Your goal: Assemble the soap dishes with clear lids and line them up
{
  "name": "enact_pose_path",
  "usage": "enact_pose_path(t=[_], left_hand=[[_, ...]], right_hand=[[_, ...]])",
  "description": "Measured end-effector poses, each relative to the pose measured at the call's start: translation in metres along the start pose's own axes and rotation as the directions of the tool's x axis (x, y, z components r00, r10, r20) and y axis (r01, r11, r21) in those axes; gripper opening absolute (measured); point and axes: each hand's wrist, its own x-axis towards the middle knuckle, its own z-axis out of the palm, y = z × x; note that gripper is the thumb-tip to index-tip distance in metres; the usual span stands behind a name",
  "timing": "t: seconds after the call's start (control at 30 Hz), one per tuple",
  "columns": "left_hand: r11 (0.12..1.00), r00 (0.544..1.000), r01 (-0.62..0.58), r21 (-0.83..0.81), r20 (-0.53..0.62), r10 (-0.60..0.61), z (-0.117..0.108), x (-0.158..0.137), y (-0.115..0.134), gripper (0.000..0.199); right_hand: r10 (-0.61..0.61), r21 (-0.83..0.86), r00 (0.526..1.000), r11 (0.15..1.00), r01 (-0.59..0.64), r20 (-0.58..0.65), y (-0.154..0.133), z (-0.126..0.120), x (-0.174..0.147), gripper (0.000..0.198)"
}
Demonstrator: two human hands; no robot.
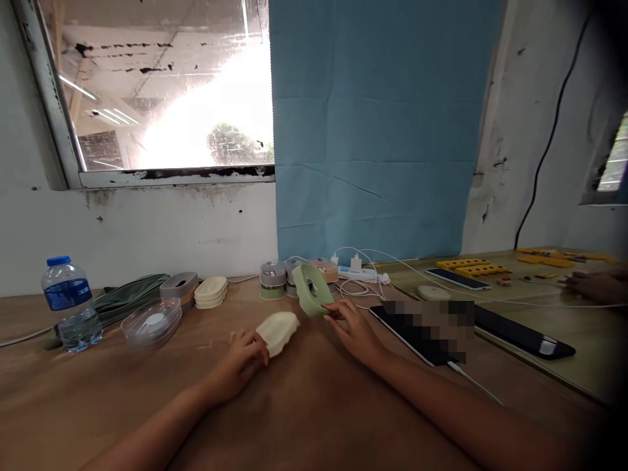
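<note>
My left hand [245, 356] is closed on the near edge of a cream, wavy-edged plastic piece [277, 332], which is tilted just above or against the brown tabletop. To its right, my right hand [357, 332] pinches the lower edge of a pale green plastic frame [305, 299] with an oval opening. The green frame is tipped up, and its opening faces partly toward me. The two pieces are close together but apart. Behind the green frame, small stacked two-tone containers [273, 280] stand partly hidden.
Left are a water bottle [69, 297], clear plastic covers [152, 325], a grey container [179, 286] and stacked cream pieces [210, 292]. Right are a power strip [350, 272] with cables, a black tablet [402, 330], a phone [458, 279], yellow parts [471, 267] and another person's hand [596, 286].
</note>
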Motion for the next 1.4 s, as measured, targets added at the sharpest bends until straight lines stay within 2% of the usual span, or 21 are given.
enact_pose_path(t=[0.07,0.13,0.27,0.4,0.5,0.6,0.73,0.83,1.03,1.23,1.33,1.4], left_hand=[[0.992,0.986,-0.109,-0.060,0.117,0.115,-0.006,-0.007,0.008,0.018],[0.975,0.964,-0.194,-0.113,0.164,0.211,-0.009,-0.008,0.010,0.017],[0.946,0.956,-0.236,-0.222,0.124,0.267,-0.010,-0.004,0.002,0.020],[0.918,0.979,-0.158,-0.363,0.060,0.193,-0.008,-0.002,-0.013,0.026],[0.884,0.998,-0.038,-0.466,0.031,0.060,-0.008,-0.004,-0.026,0.023],[0.866,0.995,0.060,-0.497,-0.042,-0.093,-0.008,-0.003,-0.038,0.021],[0.886,0.932,0.181,-0.426,-0.213,-0.293,-0.011,-0.001,-0.046,0.023],[0.886,0.908,0.190,-0.424,-0.267,-0.322,-0.015,0.000,-0.043,0.023],[0.862,0.981,0.073,-0.502,-0.121,-0.154,-0.017,-0.005,-0.028,0.039],[0.917,0.991,-0.029,-0.397,-0.129,-0.024,-0.018,-0.006,-0.026,0.038],[0.942,0.998,-0.031,-0.335,-0.061,0.011,-0.017,-0.006,-0.025,0.035],[0.961,1.000,-0.022,-0.275,0.003,0.024,-0.016,-0.006,-0.024,0.034]], right_hand=[[0.001,0.002,1.000,1.000,-0.001,0.008,0.004,0.000,0.001,0.020],[-0.024,-0.002,0.999,1.000,0.024,0.036,0.005,0.000,0.001,0.020],[-0.162,-0.025,0.976,0.986,0.167,0.149,0.001,-0.002,0.000,0.021],[-0.329,-0.038,0.903,0.935,0.352,0.277,-0.005,-0.004,-0.002,0.024],[-0.410,-0.031,0.850,0.895,0.445,0.332,-0.007,-0.004,-0.005,0.025],[-0.454,-0.010,0.786,0.864,0.504,0.420,-0.008,-0.003,-0.007,0.027],[-0.441,0.043,0.761,0.876,0.481,0.475,-0.010,-0.001,-0.008,0.027],[-0.417,0.062,0.767,0.893,0.445,0.487,-0.012,0.000,-0.007,0.025],[-0.369,0.054,0.770,0.914,0.401,0.520,-0.012,-0.002,-0.006,0.024],[-0.342,0.055,0.761,0.925,0.376,0.551,-0.019,-0.005,-0.005,0.023],[-0.310,0.049,0.758,0.937,0.347,0.574,-0.024,-0.007,-0.004,0.024],[-0.301,0.062,0.739,0.941,0.333,0.603,-0.027,-0.010,-0.002,0.026]])
